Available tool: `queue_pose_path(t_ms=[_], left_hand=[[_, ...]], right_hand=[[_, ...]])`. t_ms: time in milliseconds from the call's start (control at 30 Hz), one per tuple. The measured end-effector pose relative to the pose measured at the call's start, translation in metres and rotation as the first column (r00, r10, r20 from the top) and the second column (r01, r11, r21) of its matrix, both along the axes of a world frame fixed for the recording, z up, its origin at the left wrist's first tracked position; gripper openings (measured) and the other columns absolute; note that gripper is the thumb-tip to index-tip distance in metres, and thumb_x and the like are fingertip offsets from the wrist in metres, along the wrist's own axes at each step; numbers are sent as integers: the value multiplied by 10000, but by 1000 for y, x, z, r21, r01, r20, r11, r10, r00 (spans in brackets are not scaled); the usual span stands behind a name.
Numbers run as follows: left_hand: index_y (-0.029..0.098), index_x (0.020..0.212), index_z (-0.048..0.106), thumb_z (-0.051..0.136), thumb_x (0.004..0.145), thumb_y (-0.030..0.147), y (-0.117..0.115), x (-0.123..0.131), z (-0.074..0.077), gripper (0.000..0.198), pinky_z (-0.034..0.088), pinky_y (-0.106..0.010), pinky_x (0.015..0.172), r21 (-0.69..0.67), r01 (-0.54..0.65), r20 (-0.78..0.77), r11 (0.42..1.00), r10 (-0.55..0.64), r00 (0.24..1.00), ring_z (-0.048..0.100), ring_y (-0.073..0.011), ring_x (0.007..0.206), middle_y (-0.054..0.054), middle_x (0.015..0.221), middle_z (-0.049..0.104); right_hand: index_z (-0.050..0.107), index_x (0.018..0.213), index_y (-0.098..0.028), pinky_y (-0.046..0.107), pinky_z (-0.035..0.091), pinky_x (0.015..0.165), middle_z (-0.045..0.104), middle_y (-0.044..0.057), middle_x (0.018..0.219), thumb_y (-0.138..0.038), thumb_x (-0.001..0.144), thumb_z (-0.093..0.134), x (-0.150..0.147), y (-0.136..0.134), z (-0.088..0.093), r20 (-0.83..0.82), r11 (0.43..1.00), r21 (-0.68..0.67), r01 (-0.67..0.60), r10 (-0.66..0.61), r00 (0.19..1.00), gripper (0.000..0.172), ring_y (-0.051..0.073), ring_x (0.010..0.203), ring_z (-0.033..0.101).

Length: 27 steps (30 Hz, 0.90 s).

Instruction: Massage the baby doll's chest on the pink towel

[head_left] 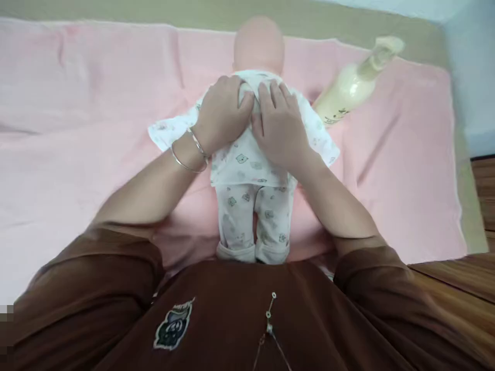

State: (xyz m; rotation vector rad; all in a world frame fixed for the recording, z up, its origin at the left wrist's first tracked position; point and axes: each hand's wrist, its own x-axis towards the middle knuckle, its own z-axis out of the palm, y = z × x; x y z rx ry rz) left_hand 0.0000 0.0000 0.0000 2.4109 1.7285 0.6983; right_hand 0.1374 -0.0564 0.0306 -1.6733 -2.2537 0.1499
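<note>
A baby doll (pixel 258 44) lies on its back on a pink blanket (pixel 77 129), head away from me. It wears a white printed shirt (pixel 247 162) and matching trousers (pixel 253 219). My left hand (pixel 221 114), with bangles at the wrist, is curled on the shirt's collar at the doll's chest. My right hand (pixel 279 126) lies beside it on the chest, its fingertips pinching the same collar fabric. The doll's arms are hidden under the shirt and my hands.
A cream pump bottle (pixel 353 85) lies on its side on the blanket, right of the doll. The blanket covers a tan mat (pixel 469 206). Wooden floor (pixel 460 278) shows at the right. A pale wall stands at the far right.
</note>
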Motion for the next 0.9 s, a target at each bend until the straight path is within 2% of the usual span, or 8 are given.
queue_pose_path(t_ms=[100,200,333,467,567,667,800,900], left_hand=[[240,917,497,353,944,234,-5,2,-1,146,392,-368,764,37,13,-4,999,-13,1000,478,-220,883,-58,901,546],[233,937,486,360,932,200,-19,5,7,130,396,-392,814,61,65,-60,996,-61,996,479,-255,936,-89,942,531],[184,953,499,427,892,148,-40,7,26,101,399,-392,889,83,171,-113,982,-161,980,475,-281,977,-124,1008,500],[221,759,488,389,863,113,-32,1,32,180,434,-363,770,50,255,-57,966,-252,966,513,-259,854,-80,841,511],[242,628,439,388,857,141,-16,-5,30,256,406,-356,702,-10,220,31,976,-219,975,514,-247,788,-56,740,515],[244,603,429,397,877,197,-7,-7,24,279,373,-355,661,-38,170,62,985,-167,984,493,-231,725,-44,709,517],[248,738,486,349,931,256,-2,-3,10,237,369,-364,691,7,107,32,994,-107,994,467,-228,776,-55,791,525],[214,882,507,316,946,254,-4,0,5,206,379,-381,783,29,114,15,993,-115,993,450,-232,860,-74,887,527]], right_hand=[[342,1349,-180,438,206,1115,362,33,1387,-335,865,273,5,8,-4,-16,1000,10,5,-5,1000,513,257,1312,252],[414,1255,-275,421,257,1089,455,-13,1303,-370,868,282,13,19,-7,-49,1000,-8,30,-30,998,419,242,1260,323],[480,1093,-299,435,289,1047,520,14,1208,-440,907,248,23,33,-9,-70,999,-25,43,-45,997,329,237,1191,385],[467,1065,-286,464,284,1027,510,47,1194,-429,924,251,24,31,-7,-63,1000,3,21,-21,998,294,259,1173,386],[481,949,-290,479,354,939,542,65,1053,-390,921,282,20,20,-1,-45,1000,6,-14,14,999,225,278,1041,445],[482,856,-260,470,383,901,544,91,955,-331,918,305,12,6,9,18,998,18,-61,60,998,200,283,979,455],[502,863,-227,437,380,936,565,114,982,-286,928,277,4,-5,16,153,997,36,-62,56,987,241,279,1031,455],[514,928,-281,399,358,1007,564,45,1099,-319,913,292,4,-3,12,89,999,16,-38,36,995,225,217,1179,398]])
